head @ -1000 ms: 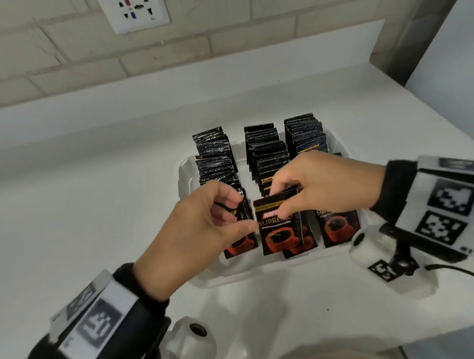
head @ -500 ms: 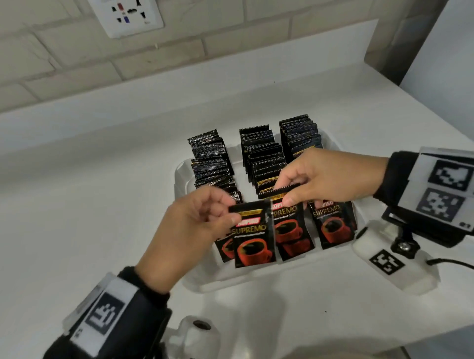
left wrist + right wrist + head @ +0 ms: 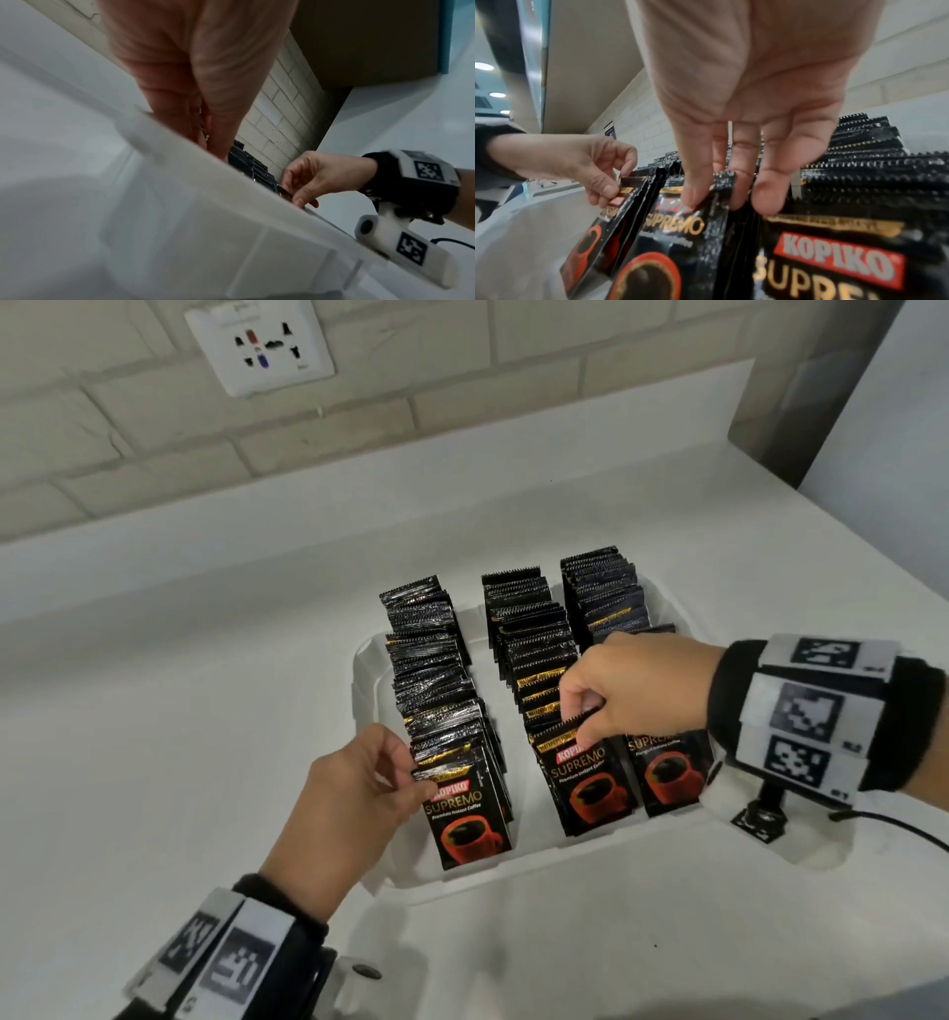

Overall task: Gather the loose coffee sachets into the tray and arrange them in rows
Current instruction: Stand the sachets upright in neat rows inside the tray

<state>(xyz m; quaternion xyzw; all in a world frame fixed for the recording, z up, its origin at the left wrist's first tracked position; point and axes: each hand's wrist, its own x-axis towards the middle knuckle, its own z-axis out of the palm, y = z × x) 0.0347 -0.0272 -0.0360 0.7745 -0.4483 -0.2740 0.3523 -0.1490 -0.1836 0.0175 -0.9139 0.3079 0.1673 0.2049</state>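
Observation:
A white tray (image 3: 565, 857) on the counter holds three rows of black coffee sachets standing upright. My left hand (image 3: 369, 788) pinches the top left corner of the front sachet of the left row (image 3: 470, 819), which stands in the tray. My right hand (image 3: 611, 695) pinches the top edge of the front sachet of the middle row (image 3: 590, 788). In the right wrist view the right hand's fingertips (image 3: 693, 198) hold that sachet (image 3: 680, 227), and my left hand (image 3: 595, 168) grips its sachet (image 3: 598, 229) at the left. The right row's front sachet (image 3: 667, 773) stands free.
The tray sits on a white counter (image 3: 179, 737) against a brick wall with a power socket (image 3: 259, 343). A white wall panel (image 3: 883, 428) stands at the right. Wrist cameras and a black cable (image 3: 893, 821) hang near the tray's right front corner.
My left hand carried its sachet left from the middle row and set it down at the front of the left row. My right hand stayed on the middle row's front sachet.

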